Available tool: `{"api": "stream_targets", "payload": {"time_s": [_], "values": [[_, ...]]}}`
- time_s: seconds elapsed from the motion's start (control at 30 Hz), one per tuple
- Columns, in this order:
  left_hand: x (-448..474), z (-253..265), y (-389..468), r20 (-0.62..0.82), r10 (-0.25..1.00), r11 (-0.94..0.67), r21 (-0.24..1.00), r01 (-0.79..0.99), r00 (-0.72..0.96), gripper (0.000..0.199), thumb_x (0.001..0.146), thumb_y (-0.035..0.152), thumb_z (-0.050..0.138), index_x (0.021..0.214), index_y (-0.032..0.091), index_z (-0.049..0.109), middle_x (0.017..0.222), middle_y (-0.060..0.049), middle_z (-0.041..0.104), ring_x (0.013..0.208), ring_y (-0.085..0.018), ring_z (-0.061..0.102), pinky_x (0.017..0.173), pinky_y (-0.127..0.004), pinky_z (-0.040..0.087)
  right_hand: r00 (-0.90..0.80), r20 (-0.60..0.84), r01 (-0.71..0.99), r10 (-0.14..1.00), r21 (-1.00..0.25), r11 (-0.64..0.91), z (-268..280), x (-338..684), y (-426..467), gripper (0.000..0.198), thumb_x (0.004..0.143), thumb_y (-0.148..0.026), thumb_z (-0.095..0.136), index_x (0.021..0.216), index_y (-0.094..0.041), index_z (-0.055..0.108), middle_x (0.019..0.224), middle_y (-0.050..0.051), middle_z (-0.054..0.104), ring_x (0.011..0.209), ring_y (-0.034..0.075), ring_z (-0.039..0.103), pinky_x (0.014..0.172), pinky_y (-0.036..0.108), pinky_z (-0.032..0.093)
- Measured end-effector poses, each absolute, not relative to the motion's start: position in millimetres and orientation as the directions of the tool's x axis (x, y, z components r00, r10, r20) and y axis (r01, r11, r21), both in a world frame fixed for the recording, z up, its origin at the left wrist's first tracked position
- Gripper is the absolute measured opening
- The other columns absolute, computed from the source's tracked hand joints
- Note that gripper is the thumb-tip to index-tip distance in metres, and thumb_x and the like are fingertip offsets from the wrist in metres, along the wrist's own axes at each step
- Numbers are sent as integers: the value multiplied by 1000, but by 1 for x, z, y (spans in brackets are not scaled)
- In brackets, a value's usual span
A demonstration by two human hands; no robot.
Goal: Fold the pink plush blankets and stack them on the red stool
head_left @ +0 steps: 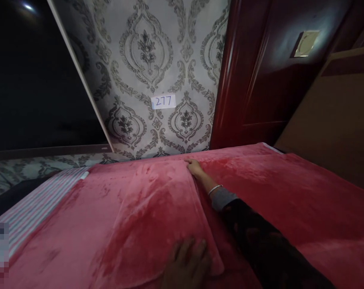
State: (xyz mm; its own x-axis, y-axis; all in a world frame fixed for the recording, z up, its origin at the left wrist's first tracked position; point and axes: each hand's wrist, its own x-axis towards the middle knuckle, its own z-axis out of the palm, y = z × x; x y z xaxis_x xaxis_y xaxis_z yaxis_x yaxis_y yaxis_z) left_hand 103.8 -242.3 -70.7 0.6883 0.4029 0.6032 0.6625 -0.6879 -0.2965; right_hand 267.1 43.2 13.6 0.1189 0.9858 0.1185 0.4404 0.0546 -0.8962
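A folded pink plush blanket (pixel 158 212) lies on a wider spread of the same pink plush fabric (pixel 290 192). My right hand (pixel 195 167) reaches to its far right corner, with the fingers closed on the edge there. The wrist wears a thin bangle below a grey cuff and dark sleeve. Close to me, my left hand (pixel 186 263) rests on the near right part of the folded blanket, palm down with fingers spread. That hand is dim and partly cut off by the bottom of the view.
Striped fabric (pixel 46 196) shows along the left edge. Behind stand a patterned wall with a paper label (pixel 163 101) reading 277, a dark screen (pixel 43 80) at left, and a dark red wooden panel (pixel 260 72) with a switch plate (pixel 306 43). A brown board (pixel 335 120) leans at right.
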Motion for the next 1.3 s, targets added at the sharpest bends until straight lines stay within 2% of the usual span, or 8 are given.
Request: {"api": "stream_targets", "payload": {"time_s": [0.17, 0.3, 0.4, 0.67, 0.87, 1.07, 1.17, 1.3], "values": [[106, -42, -248, 555, 438, -716, -261, 648, 707, 33, 97, 28, 51, 127, 32, 66, 138, 5, 64, 115, -21, 59, 98, -36, 44, 59, 246, 602, 967, -782, 163, 27, 260, 1, 58, 83, -16, 61, 141, -14, 57, 156, 15, 42, 145, 30, 35, 120, 45, 26], [111, -41, -258, 512, 530, -727, -137, 673, 676, 40, 93, 24, 54, 132, 31, 62, 140, 2, 63, 121, -23, 57, 103, -40, 43, -253, 358, 813, 899, -424, 398, 12, 245, -66, 73, 92, -42, 60, 154, -11, 37, 164, 19, 22, 152, 33, 16, 122, 51, 16], [114, -45, -261, 514, 587, -708, -50, 704, 626, 40, 91, 27, 59, 130, 31, 63, 140, 0, 62, 123, -24, 56, 105, -41, 43, -327, 261, 878, 908, -272, 394, -8, 243, -100, 73, 98, -51, 49, 155, -7, 34, 162, 21, 24, 152, 32, 17, 121, 52, 17], [114, -33, -274, 510, 632, -740, 172, 650, 584, 36, 94, 25, 54, 128, 29, 65, 137, -3, 65, 126, -23, 57, 111, -44, 41, -292, 110, 915, 950, -256, 311, 2, 245, -108, 69, 100, -51, 42, 154, -8, 37, 161, 22, 28, 151, 33, 22, 118, 54, 22], [80, 28, -239, 528, 721, -683, 432, 588, 449, 38, 102, 25, 36, 121, 25, 69, 118, -7, 74, 111, -18, 67, 99, -36, 50, -302, 189, 903, 934, -256, 344, 3, 239, -141, 70, 99, -53, 47, 154, -12, 38, 161, 21, 28, 149, 36, 24, 118, 54, 21], [20, 22, -151, 236, 942, -279, 151, 948, 239, 57, 96, 42, 49, 146, 16, 47, 153, -20, 46, 145, -34, 38, 114, -63, 31, -283, 214, 917, 935, -226, 329, -21, 240, -164, 73, 98, -53, 49, 155, -9, 37, 163, 22, 23, 152, 35, 17, 119, 54, 19], [5, 0, -141, 208, 952, -230, 6, 973, 224, 61, 98, 45, 46, 151, 14, 41, 159, -21, 34, 150, -35, 27, 117, -63, 22, -289, 223, 916, 931, -217, 337, -20, 240, -166, 71, 99, -52, 49, 154, -8, 38, 163, 21, 23, 152, 35, 17, 119, 53, 19], [-2, 1, -140, 115, 968, -226, 30, 974, 222, 62, 99, 49, 41, 153, 19, 37, 162, -19, 30, 151, -34, 25, 117, -63, 24, -289, 205, 917, 935, -222, 332, -16, 239, -167, 72, 99, -52, 48, 155, -9, 36, 163, 20, 22, 152, 35, 17, 119, 52, 19]]}}
